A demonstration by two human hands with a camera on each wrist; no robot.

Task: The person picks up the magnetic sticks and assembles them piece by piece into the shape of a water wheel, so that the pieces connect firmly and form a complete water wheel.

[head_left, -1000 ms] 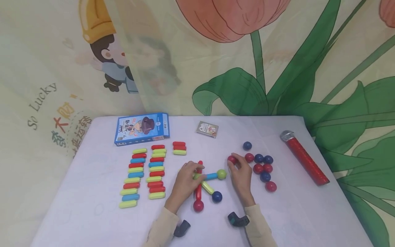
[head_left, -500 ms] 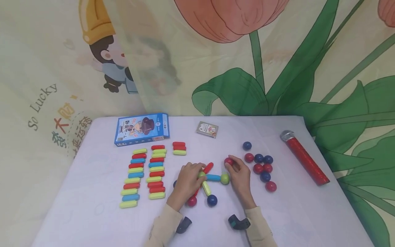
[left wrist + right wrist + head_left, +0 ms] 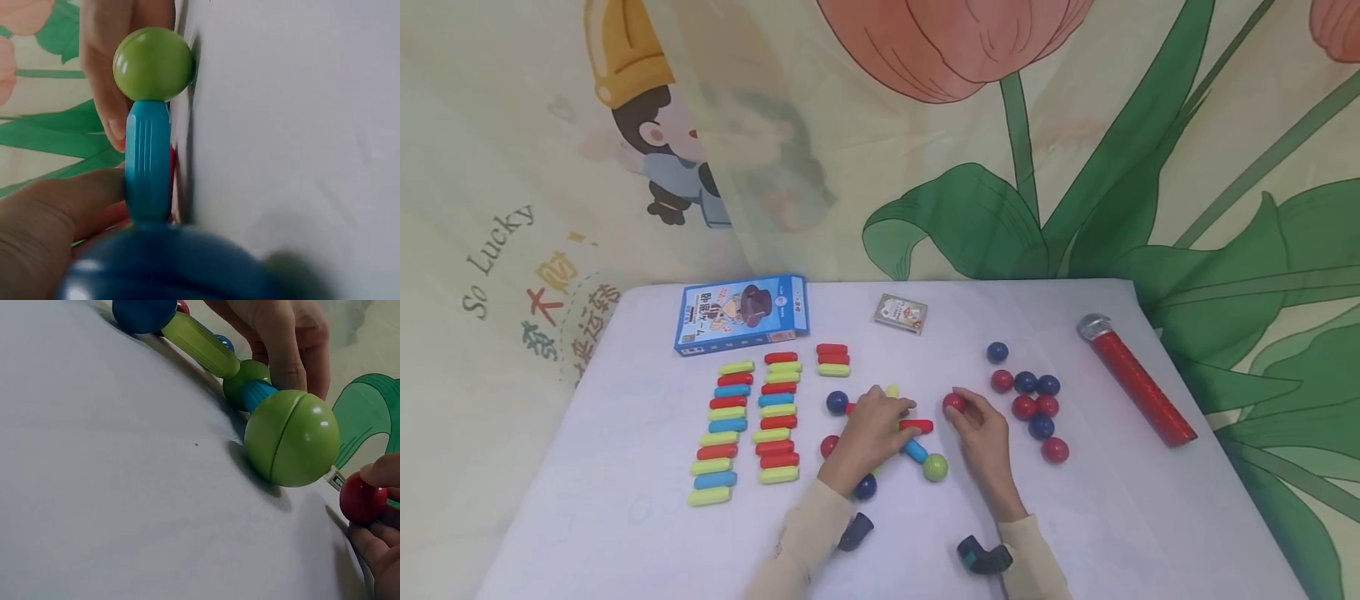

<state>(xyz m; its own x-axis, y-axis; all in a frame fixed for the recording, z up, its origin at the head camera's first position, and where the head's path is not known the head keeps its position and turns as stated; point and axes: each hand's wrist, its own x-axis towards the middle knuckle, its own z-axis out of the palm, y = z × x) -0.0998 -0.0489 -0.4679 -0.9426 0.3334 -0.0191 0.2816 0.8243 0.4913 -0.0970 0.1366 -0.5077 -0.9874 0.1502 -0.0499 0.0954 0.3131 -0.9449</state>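
Head view gives me the left hand (image 3: 871,432) gripping the rod-and-ball figure (image 3: 916,451) at lower centre, the right hand (image 3: 987,440) pinching a red ball (image 3: 952,402) near it.

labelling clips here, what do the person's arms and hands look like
The left hand and right hand are ungloved. Both sleeves are long and beige. Beside each sleeve is a dark, bent device; the right one shows a small greenish patch.

Loose rods (image 3: 778,422): 25 | loose balls (image 3: 1023,407): 8 | held ball (image 3: 953,402): 1 | box (image 3: 721,315): 1 | packet (image 3: 900,313): 1 | microphone (image 3: 1141,382): 1
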